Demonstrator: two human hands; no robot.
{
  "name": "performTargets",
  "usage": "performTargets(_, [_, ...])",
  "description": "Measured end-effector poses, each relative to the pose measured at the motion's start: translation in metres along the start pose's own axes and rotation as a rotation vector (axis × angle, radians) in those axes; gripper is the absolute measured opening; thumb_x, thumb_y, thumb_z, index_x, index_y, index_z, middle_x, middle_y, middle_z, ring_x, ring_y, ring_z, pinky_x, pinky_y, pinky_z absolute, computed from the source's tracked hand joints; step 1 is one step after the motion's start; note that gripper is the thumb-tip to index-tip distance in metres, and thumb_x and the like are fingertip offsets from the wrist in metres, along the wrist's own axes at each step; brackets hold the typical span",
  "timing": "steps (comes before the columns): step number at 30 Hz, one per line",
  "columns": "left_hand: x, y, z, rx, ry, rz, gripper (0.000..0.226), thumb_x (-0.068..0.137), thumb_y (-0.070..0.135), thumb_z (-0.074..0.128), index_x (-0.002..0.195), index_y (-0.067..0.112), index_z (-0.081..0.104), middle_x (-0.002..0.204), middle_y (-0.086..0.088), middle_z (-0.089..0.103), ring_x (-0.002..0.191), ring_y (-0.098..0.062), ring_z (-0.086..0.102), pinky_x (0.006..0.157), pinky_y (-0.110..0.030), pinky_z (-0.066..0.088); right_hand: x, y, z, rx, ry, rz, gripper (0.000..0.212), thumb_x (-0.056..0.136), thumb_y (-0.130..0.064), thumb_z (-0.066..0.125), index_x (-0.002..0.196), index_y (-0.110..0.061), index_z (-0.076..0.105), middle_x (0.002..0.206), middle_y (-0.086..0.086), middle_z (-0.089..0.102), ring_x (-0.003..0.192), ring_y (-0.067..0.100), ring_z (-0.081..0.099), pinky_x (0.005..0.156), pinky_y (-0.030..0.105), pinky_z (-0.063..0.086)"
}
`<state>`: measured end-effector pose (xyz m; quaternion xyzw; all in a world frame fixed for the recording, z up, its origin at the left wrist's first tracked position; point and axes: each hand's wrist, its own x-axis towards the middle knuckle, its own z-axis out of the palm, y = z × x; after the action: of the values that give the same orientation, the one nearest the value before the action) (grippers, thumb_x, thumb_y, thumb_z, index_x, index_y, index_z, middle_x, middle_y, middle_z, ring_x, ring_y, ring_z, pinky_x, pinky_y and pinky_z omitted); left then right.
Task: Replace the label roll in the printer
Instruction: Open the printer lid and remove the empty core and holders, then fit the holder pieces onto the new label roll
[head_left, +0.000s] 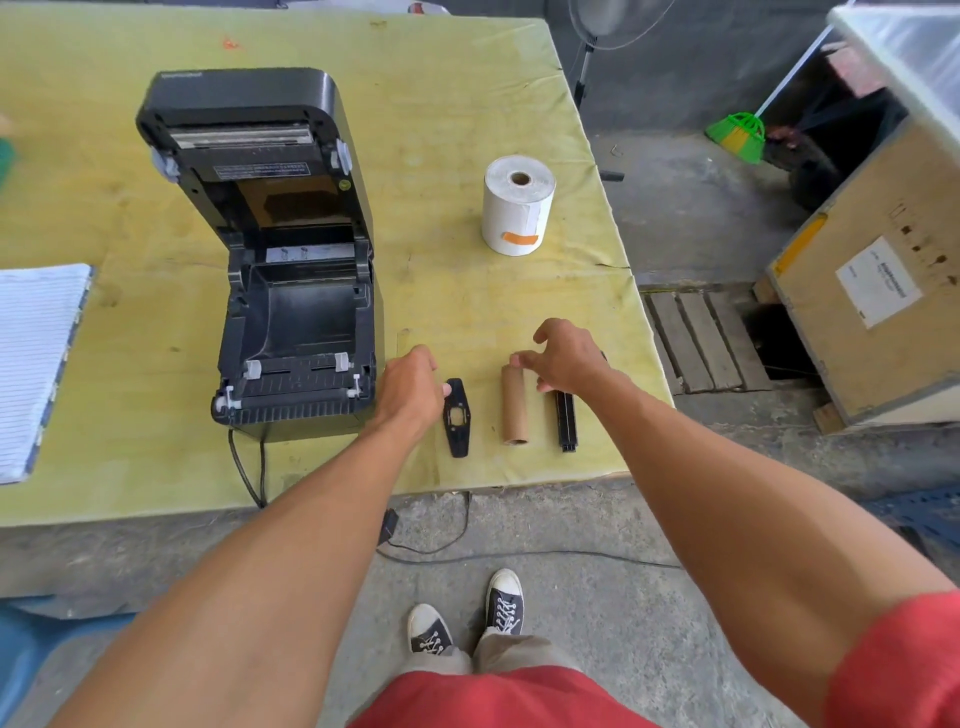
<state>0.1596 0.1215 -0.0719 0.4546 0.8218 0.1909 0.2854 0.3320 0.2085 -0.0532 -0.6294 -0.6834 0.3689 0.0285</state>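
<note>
The black label printer (291, 322) stands on the yellow-green table (441, 130) with its lid raised and its roll bay empty. A full white label roll (517, 208) stands upright at the right, an orange tab on its side. Near the front edge lie a flat black roll guide (457, 421), an empty brown cardboard core (514, 410) and a black spindle bar (566, 421), side by side. My left hand (410, 387) hovers between the printer and the guide, fingers curled, holding nothing. My right hand (566, 358) is spread over the far end of the core and spindle.
A lined notebook (36, 358) lies at the table's left edge. The printer's cable (249, 467) hangs over the front edge to the floor. A wooden crate (872, 291), a pallet and a green broom (737, 132) stand on the concrete floor at the right.
</note>
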Motion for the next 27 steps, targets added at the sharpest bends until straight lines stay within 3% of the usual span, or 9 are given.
performTargets(6, [0.028,0.026,-0.039,0.038,0.059,0.149,0.029,0.092,0.02,0.067,0.119,0.013,0.059,0.111,-0.012,0.067,0.095,-0.025,0.062,0.08,-0.033,0.047,0.006,-0.013,-0.019,0.007,0.127,0.005,0.054,0.091,-0.038,0.068,0.131,-0.006,0.05,0.118,0.02,0.064,0.099,0.036,0.066,0.084,0.039,0.052])
performTargets(11, [0.057,0.057,-0.062,0.105,0.087,0.291,0.03,0.091,0.022,0.067,0.12,0.014,0.061,0.113,-0.01,0.066,0.098,-0.027,0.063,0.084,-0.038,0.052,0.02,-0.018,-0.032,0.007,0.169,0.027,0.052,0.094,-0.034,0.066,0.134,-0.007,0.049,0.132,0.017,0.056,0.116,0.035,0.056,0.083,0.033,0.043])
performTargets(16, [0.1,0.102,-0.068,0.177,0.124,0.434,0.031,0.09,0.021,0.068,0.12,0.014,0.062,0.122,-0.011,0.061,0.104,-0.029,0.061,0.083,-0.037,0.048,0.062,-0.021,-0.044,0.033,0.194,0.025,0.056,0.093,-0.033,0.066,0.14,-0.008,0.047,0.129,0.016,0.06,0.119,0.034,0.055,0.088,0.034,0.044])
performTargets(21, [0.151,0.143,-0.053,0.295,0.062,0.546,0.044,0.091,0.021,0.066,0.132,0.014,0.053,0.134,-0.011,0.048,0.123,-0.031,0.047,0.098,-0.044,0.044,0.114,-0.022,-0.059,0.069,0.159,0.032,0.064,0.093,-0.031,0.067,0.146,-0.007,0.041,0.132,0.015,0.059,0.124,0.033,0.053,0.094,0.036,0.043])
performTargets(27, [0.199,0.179,-0.021,0.59,-0.032,0.57,0.063,0.088,0.037,0.066,0.141,0.012,0.044,0.157,-0.01,0.024,0.143,-0.028,0.022,0.107,-0.047,0.035,0.167,-0.018,-0.066,0.122,0.066,0.059,0.078,0.086,-0.031,0.076,0.148,-0.009,0.035,0.137,0.013,0.055,0.124,0.03,0.053,0.089,0.035,0.045])
